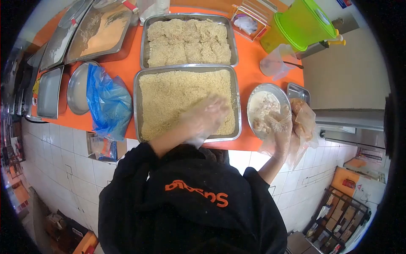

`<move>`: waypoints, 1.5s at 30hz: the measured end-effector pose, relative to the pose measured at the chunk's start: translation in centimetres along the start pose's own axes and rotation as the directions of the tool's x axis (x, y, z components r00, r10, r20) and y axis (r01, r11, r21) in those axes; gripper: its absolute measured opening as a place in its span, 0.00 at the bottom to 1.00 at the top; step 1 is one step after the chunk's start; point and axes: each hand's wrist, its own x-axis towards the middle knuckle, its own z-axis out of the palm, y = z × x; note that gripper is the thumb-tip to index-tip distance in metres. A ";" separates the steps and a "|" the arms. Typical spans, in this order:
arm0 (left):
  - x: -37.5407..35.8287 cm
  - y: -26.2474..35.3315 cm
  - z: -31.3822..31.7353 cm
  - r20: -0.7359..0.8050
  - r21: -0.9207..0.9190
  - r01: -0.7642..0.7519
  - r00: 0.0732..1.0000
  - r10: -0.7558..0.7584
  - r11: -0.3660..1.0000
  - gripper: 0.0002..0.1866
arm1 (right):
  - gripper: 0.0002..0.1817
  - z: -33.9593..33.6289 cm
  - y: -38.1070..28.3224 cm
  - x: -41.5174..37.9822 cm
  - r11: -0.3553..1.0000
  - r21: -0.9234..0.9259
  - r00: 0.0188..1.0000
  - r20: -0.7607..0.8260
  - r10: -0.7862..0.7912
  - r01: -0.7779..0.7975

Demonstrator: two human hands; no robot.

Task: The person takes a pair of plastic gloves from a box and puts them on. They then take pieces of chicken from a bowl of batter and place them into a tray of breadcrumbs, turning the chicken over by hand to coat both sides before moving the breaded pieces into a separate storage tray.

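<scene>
the person's left hand (pixel 207 112) is over the near metal tray (pixel 136 101), low above or against the pale crumbs (pixel 160 91) that fill it — motion blur hides the fingers, so i cannot tell whether they are spread or pressed together. the right hand (pixel 282 127) reaches into the metal bowl (pixel 282 94) to the right of that tray, its fingers down at the creamy white mixture (pixel 258 99) and smeared with it; whether they pinch anything i cannot tell. the bowl sits near the front edge of the orange table (pixel 248 63), and just beside it on the right is a clear plastic bag (pixel 305 120) with brownish contents. the far metal tray (pixel 144 46), set right behind the near one, holds rows of crumb-coated pieces (pixel 186 42). left of the near tray lies a blue plastic bag (pixel 110 101), partly hanging over the table's edge. behind the bowl are a translucent jug (pixel 275 62) and — farther back — bright green containers (pixel 306 23).
</scene>
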 end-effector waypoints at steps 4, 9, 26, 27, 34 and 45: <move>5.7 -2.8 -1.4 -0.019 0.167 0.079 0.997 -0.077 0.983 0.18 | 0.42 0.4 -1.6 0.1 0.999 0.038 1.000 -0.027 0.003 -0.002; 2.8 -5.5 -11.5 0.323 -0.101 0.131 0.942 -0.093 0.986 0.17 | 0.42 -1.1 -0.4 1.3 0.991 -0.012 0.989 -0.057 -0.134 0.133; 0.0 -7.1 0.2 -0.255 0.189 0.027 0.967 0.022 0.982 0.28 | 0.43 -1.7 0.1 3.2 0.999 0.028 0.993 -0.111 0.035 -0.032; -0.4 -6.8 -0.4 -0.277 0.103 0.034 0.961 -0.005 0.994 0.27 | 0.43 -1.6 0.1 2.9 1.000 0.028 0.992 -0.122 0.017 -0.014; -7.8 -6.6 -1.2 -0.414 -0.307 0.740 0.463 -0.784 0.599 0.23 | 0.42 -2.4 1.0 2.1 0.994 0.101 0.988 -0.138 0.065 -0.051; -1.9 -2.5 -1.9 -0.192 -0.156 0.391 0.889 -0.416 0.907 0.35 | 0.42 -0.9 1.2 3.7 0.997 -0.025 0.995 -0.072 -0.074 0.073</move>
